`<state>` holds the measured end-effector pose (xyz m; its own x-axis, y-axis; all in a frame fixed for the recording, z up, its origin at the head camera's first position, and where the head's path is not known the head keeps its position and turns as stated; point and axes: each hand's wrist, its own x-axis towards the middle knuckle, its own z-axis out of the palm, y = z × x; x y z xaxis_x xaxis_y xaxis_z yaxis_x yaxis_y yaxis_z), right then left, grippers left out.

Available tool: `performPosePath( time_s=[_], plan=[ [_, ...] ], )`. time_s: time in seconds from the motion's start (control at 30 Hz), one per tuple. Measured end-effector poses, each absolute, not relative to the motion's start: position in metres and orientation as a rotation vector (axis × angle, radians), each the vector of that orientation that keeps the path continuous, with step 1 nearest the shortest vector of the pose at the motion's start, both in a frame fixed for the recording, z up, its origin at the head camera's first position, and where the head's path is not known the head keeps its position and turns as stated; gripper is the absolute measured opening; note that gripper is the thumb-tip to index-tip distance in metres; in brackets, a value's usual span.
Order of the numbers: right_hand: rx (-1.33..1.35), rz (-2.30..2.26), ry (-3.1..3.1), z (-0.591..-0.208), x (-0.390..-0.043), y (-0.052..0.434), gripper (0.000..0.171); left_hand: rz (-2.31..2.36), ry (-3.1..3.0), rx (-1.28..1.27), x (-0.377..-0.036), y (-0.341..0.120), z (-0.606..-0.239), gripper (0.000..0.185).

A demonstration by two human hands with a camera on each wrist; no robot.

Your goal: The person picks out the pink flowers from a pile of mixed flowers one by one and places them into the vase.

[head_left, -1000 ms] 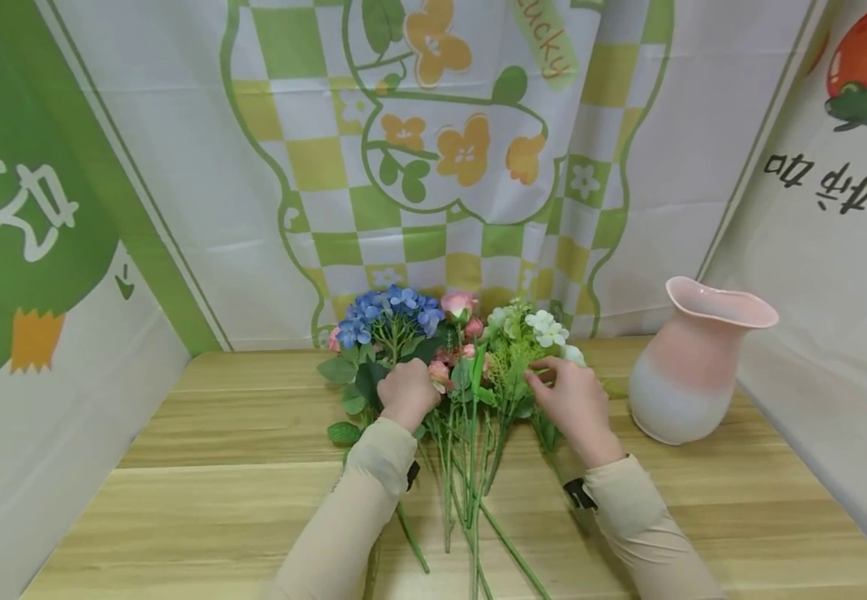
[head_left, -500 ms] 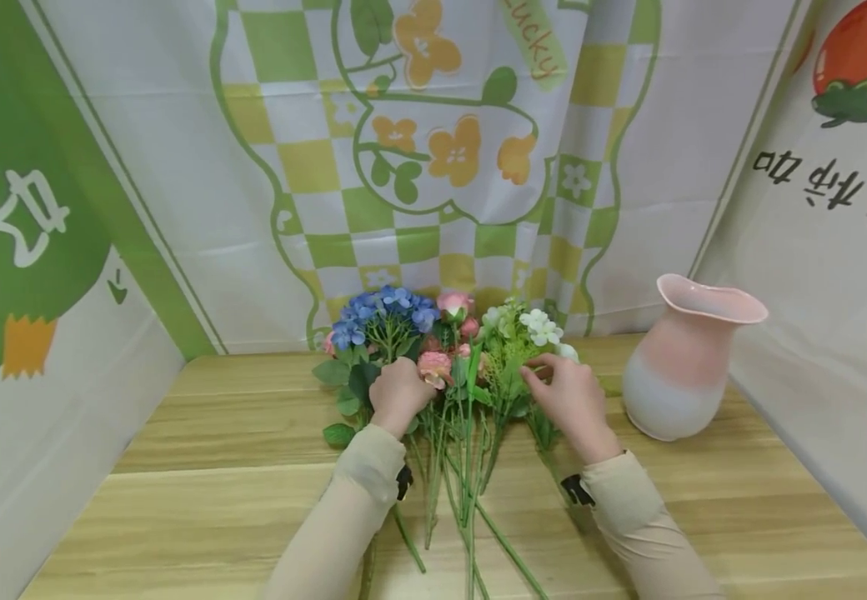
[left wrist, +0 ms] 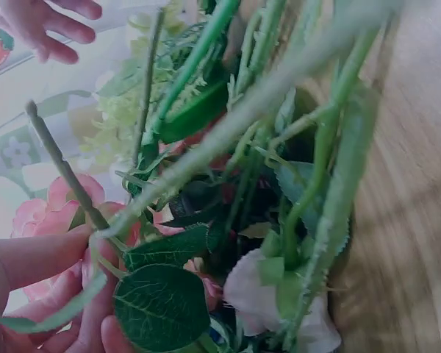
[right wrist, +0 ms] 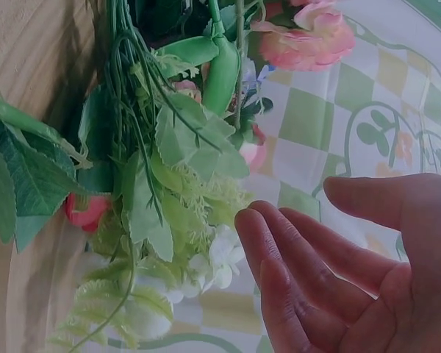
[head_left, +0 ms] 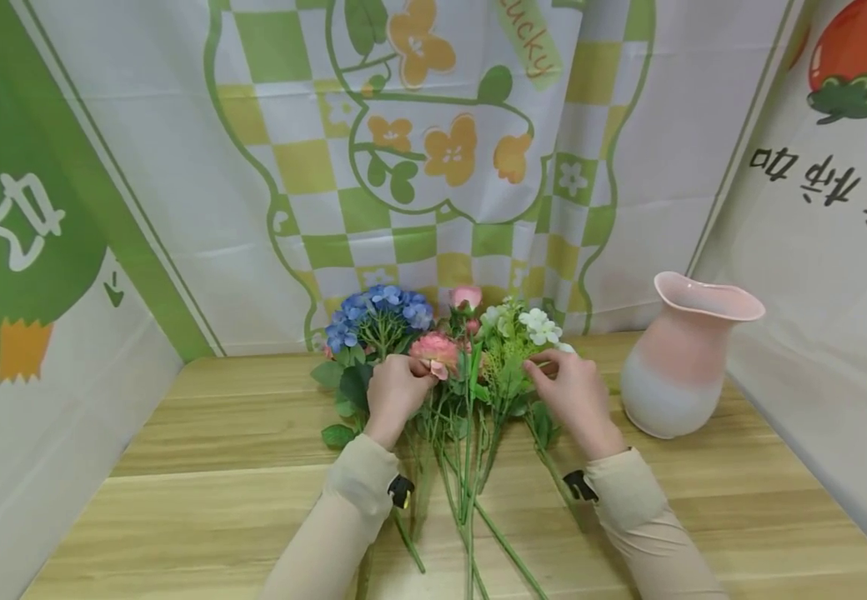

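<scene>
In the head view my left hand [head_left: 396, 393] pinches the stem of a pink flower [head_left: 432, 348], whose ruffled bloom stands just beyond the fingers. The left wrist view shows thumb and fingers on this stem [left wrist: 73, 180], with green leaves [left wrist: 162, 305] hanging beside it. My right hand [head_left: 576, 400] hovers by the white blossoms [head_left: 540, 326] and light green sprigs; in the right wrist view its fingers are loosely bent, apart from the thumb, and hold nothing. Blue hydrangea blooms [head_left: 381, 317] lie left of the pink flower. Crossed green stems [head_left: 471, 500] reach toward me.
A pink and white vase [head_left: 679, 367] with a wavy rim stands upright to the right of the flowers. Everything rests on a wooden table [head_left: 216, 500]. Behind it hangs a checkered printed cloth [head_left: 373, 208], with printed panels on both sides.
The pink flower has risen out of the pile in my left hand, and its bloom shows more fully now. My right hand has stayed nearly in place. The head view has shifted slightly.
</scene>
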<state>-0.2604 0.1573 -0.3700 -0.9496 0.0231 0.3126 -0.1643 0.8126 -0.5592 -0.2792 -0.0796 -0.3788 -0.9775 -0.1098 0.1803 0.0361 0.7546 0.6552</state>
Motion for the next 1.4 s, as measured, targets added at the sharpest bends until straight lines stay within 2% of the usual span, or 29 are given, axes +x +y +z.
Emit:
performPosePath(
  time_s=[0.03,0.53,0.77,1.0,1.4],
  plan=[
    [0.107,0.873,-2.689,-0.37,-0.261,0.158,0.029,-1.026,-2.733,0.05,-0.279,-0.08,-0.378,0.016],
    [0.141,0.838,-2.687,-0.374,-0.264,0.157,0.03,-1.031,-2.467,0.025,-0.267,-0.086,-0.367,0.01],
    [0.139,0.837,-2.689,-0.373,-0.263,0.156,0.029,-1.052,-2.339,0.02,-0.265,-0.088,-0.364,0.015],
    [0.139,0.867,-2.673,-0.371,-0.261,0.155,0.03,-1.105,-2.268,-0.03,-0.261,-0.089,-0.36,0.01],
    [0.233,0.952,-2.573,-0.364,-0.26,0.148,0.03,-1.217,-2.08,-0.079,-0.259,-0.089,-0.347,0.012]
  ],
)
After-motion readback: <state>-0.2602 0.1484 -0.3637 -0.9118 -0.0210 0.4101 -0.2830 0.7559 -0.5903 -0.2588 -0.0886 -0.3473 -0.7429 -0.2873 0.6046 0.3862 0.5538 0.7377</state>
